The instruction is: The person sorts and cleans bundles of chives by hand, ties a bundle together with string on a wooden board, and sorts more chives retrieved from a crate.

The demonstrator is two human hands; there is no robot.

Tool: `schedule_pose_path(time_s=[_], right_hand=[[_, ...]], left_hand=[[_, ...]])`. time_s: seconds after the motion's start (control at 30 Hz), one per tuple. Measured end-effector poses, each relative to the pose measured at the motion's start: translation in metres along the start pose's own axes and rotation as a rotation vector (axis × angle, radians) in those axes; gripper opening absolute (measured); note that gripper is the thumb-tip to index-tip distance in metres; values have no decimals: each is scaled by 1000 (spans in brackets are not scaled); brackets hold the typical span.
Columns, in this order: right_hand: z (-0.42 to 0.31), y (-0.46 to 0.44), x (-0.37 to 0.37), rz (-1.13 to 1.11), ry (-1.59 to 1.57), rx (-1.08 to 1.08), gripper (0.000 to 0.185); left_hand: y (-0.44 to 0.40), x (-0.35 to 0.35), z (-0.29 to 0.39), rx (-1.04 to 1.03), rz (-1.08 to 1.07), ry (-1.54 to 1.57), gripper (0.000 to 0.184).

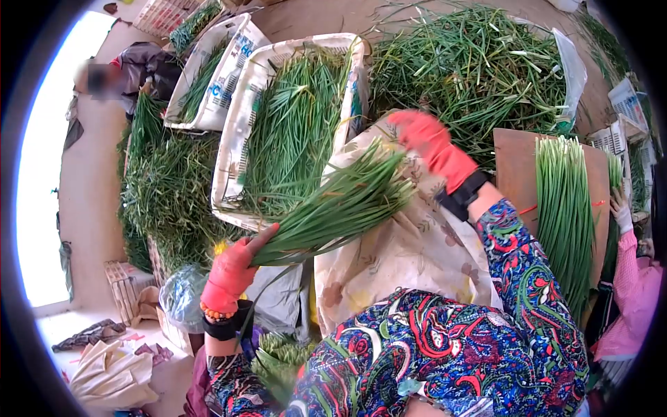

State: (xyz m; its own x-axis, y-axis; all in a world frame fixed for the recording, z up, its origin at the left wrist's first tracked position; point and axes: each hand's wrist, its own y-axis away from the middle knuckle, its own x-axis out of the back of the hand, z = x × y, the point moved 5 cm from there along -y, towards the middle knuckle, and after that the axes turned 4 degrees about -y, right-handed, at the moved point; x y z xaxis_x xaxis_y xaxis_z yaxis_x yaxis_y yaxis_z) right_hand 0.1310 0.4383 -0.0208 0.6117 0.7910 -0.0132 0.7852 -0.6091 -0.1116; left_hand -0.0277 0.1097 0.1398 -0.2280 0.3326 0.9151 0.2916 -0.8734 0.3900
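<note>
In the head view my left hand, in a coral-red glove, is closed round the leafy end of a bunch of garlic chives. The bunch slants up to the right, its pale stem ends over the patterned apron on my lap. Above those stem ends is my right hand, gloved alike. Motion smears its fingers, so whether they hold anything cannot be made out. A white plastic crate of loose chives stands just beyond the bunch.
A large heap of loose chives lies at the upper right. Neat chives rest on a brown board, beside a co-worker's pink sleeve. Another person works at the upper left near a second crate and piled leaves.
</note>
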Motion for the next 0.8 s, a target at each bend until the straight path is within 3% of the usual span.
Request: schedule_pose_path(time_s=[0.03,0.07,0.13,0.2,0.23,0.3,0.4,0.43,0.57,0.7,0.8], right_hand=[[-8,-2,19,95,59,-329,29],[-22,2,32,142,-59,-335,32],[-51,19,25,-98,173,-508,42],[-47,53,-12,-422,233,-210,58],[-30,65,-30,-259,826,-41,55],[-36,69,-70,-242,1039,142,41],[-29,68,-99,-372,423,-39,29],[-26,71,-112,-369,506,216,19],[-24,66,-102,-265,-165,-262,15],[-56,40,-84,-205,-268,-353,16],[-78,19,-40,-116,-105,-303,20]], left_hand=[[4,-10,-1,21,20,57,83],[6,-24,-7,34,47,160,79],[12,-43,-10,38,122,321,75],[14,-56,-10,38,189,434,74],[13,-62,-10,32,221,487,73],[11,-74,-14,48,203,507,74],[13,-81,-18,58,205,565,77],[15,-83,-18,62,211,598,77],[15,-98,-26,68,209,644,80],[10,-100,-23,40,223,686,80],[10,-109,-28,63,209,711,79]])
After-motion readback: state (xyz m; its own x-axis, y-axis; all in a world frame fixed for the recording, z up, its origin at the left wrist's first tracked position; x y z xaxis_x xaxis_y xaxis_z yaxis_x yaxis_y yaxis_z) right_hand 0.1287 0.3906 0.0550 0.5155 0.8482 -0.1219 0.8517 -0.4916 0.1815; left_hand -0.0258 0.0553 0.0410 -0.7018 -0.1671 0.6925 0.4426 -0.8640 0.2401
